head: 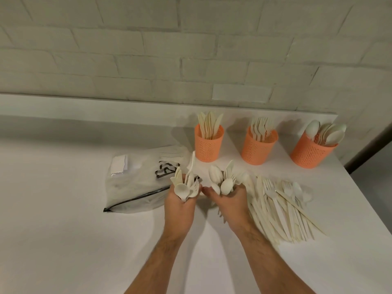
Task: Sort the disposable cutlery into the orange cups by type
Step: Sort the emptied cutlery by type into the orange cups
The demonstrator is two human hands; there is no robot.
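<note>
Both fists clamped: left hand point(180, 206) and right hand point(230, 205) each on mixed cutlery, heads up, likely for picking out types | loose pile point(282, 211) toward worktop's right edge | bag point(135, 183) left | cups point(209, 143) along back edge, part-filled | white worktop point(63, 230), brick wall point(127, 49)

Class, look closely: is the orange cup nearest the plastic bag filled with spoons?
No, that left orange cup holds knives; the spoons stand in the right orange cup.
</note>
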